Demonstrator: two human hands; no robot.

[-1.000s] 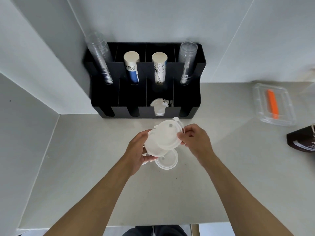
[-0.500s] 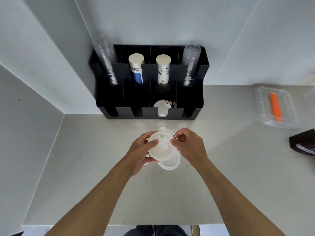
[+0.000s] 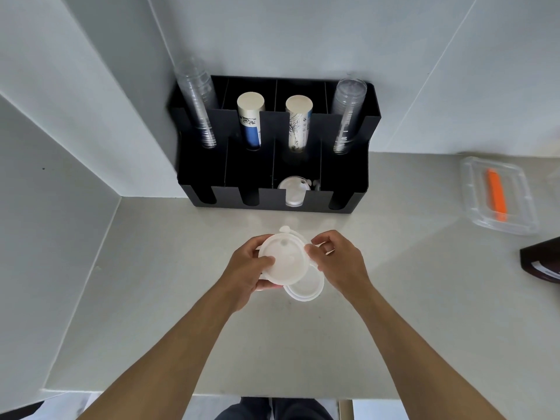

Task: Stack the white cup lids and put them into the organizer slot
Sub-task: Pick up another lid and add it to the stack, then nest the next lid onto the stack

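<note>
A small stack of white cup lids [image 3: 285, 259] is held above the counter between both hands. My left hand [image 3: 247, 269] grips its left edge, thumb on top. My right hand [image 3: 339, 262] pinches its right edge. Under the stack another white lid [image 3: 306, 291] lies on the counter, partly hidden. The black organizer [image 3: 272, 197] stands against the back wall. Its third front slot holds more white lids [image 3: 293, 190].
The organizer's rear slots hold two stacks of clear cups [image 3: 197, 101] [image 3: 347, 113] and two stacks of paper cups [image 3: 250, 119] [image 3: 298, 122]. A clear box with an orange item [image 3: 497, 195] and a dark box [image 3: 542, 259] sit at the right. Walls close in at the left.
The lid in my right hand has come down from tilted onto the stack in my left hand, and both hands have drawn closer together.
</note>
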